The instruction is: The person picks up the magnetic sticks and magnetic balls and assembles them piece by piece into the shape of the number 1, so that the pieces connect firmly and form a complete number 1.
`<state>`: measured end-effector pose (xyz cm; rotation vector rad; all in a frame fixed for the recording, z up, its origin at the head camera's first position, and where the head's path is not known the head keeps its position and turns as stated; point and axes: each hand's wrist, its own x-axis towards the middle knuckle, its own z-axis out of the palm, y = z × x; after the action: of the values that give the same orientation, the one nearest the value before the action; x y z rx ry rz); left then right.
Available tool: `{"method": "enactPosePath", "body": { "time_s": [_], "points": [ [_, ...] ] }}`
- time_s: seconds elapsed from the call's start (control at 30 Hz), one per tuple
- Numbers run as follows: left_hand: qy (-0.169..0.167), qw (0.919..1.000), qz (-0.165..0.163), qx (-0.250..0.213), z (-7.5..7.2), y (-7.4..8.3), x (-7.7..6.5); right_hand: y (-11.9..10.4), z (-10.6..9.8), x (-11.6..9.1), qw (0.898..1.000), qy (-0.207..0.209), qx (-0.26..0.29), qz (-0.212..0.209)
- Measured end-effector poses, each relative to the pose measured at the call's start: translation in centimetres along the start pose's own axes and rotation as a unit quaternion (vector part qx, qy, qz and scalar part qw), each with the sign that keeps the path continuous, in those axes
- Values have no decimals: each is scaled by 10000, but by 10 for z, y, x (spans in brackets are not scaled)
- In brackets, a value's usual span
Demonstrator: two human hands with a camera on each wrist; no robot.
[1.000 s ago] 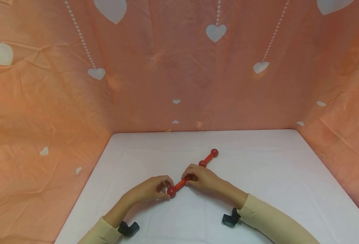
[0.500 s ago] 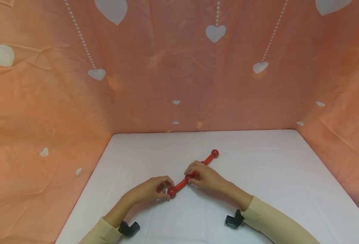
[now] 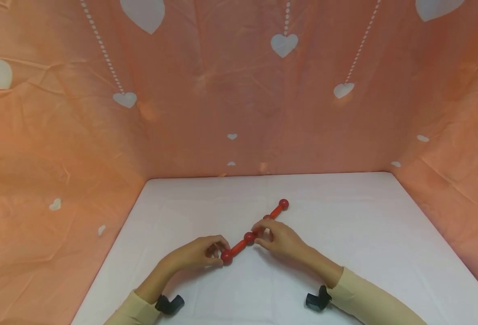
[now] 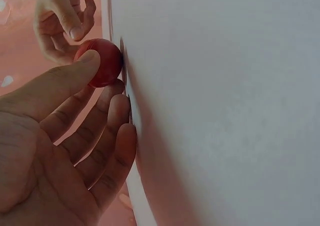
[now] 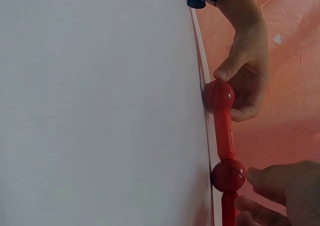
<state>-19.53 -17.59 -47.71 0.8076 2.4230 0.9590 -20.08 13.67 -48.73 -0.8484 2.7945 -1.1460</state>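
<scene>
A red chain of balls joined by short rods (image 3: 238,248) lies diagonally on the white table. My left hand (image 3: 202,253) pinches the ball at its near end, thumb on one side and fingers behind, as the left wrist view shows with the red ball (image 4: 106,62). My right hand (image 3: 281,238) hovers at the chain's middle, thumb and index finger apart. Its thumb tip is right beside the second ball (image 5: 228,176) in the right wrist view, with fingertips at the rod below. That hand partly hides the rod and third ball; the far end ball (image 3: 283,204) shows beyond it.
The white-covered table (image 3: 344,212) is enclosed by an orange cloth backdrop (image 3: 206,90) with white hearts. A black wrist mount (image 3: 318,299) sits at the right sleeve, and another black mount (image 3: 170,304) at the left.
My right hand has drawn back from the second ball toward the right, so that ball now shows uncovered. The left hand still pinches the near end ball, and the chain stays in place.
</scene>
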Motion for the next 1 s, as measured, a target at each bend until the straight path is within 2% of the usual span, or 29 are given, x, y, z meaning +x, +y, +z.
{"method": "enactPosePath", "body": {
  "time_s": [0.23,0.5,1.0],
  "points": [
    [-28,10000,-51,-2,-1,1,-1,1,6,-2,9985,-136,266,464],
    [-84,9999,-66,-10,-1,1,-1,0,12,-1,9973,-225,462,520],
    [-138,9998,91,92,0,1,2,-2,15,2,9978,-124,184,619]
  ]
}}
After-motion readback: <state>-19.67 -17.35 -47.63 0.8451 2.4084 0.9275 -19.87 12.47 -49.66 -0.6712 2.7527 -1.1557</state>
